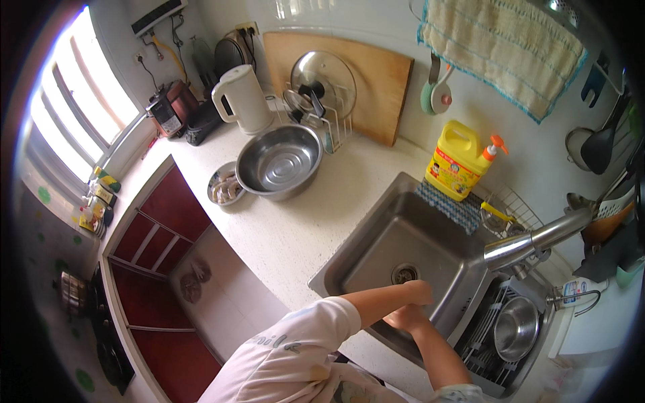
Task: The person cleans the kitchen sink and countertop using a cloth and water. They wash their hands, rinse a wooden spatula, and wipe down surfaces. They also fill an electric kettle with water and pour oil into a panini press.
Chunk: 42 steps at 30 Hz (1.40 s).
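My left hand [419,293] and my right hand [403,316] are close together over the near part of the stainless steel sink [388,247], just beside its drain [404,273]. Both look closed, one above the other, and a small pale bit shows at the lower hand; whether they hold something cannot be told. A large steel faucet [534,242] reaches over the sink from the right. Behind the sink stands a yellow pump bottle [456,161] on a blue and white cloth [448,205].
A steel basin [279,161] and a plate of food pieces [225,186] stand on the counter. Behind are a white kettle [244,101], a lid rack [337,128] and a wooden board [378,90]. A steel bowl [516,327] sits on the side basin's rack.
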### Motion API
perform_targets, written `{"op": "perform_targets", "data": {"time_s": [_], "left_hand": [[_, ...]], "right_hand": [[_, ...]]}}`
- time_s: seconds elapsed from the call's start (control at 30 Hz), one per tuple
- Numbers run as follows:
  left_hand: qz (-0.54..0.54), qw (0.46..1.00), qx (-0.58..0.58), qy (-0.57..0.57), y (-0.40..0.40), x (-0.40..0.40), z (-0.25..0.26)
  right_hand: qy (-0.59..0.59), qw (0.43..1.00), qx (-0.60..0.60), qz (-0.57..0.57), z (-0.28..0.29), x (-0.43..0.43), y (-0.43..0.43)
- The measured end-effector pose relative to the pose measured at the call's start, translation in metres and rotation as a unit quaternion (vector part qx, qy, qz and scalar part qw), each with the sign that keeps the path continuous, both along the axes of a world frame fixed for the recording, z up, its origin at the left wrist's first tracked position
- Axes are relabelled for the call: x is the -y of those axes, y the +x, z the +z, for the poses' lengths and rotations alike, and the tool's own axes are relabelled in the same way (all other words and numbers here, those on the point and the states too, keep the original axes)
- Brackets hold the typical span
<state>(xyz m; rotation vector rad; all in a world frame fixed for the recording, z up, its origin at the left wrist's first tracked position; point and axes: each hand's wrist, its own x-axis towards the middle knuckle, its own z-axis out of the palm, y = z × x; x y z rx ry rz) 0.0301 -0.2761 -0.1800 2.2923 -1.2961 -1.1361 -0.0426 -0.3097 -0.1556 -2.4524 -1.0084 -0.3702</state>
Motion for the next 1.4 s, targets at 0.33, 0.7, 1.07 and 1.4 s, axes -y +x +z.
{"op": "perform_targets", "data": {"time_s": [0.33,0.7,1.07,1.4], "left_hand": [[0.308,0.78,-0.45,-0.307,-0.01,-0.037,0.103],[0.259,0.67,-0.611,-0.334,-0.012,-0.028,0.143],[0.171,0.854,-0.34,-0.356,-0.027,-0.025,0.199],[0.159,0.441,-0.826,-0.313,-0.073,0.022,0.184]], "right_hand": [[0.782,0.514,-0.247,-0.251,0.062,0.075,-0.046],[0.776,0.544,-0.177,-0.265,0.127,0.072,-0.051],[0.316,0.855,-0.109,-0.396,0.158,0.089,-0.085],[0.872,0.399,-0.2,-0.202,0.099,0.038,-0.074]]}}
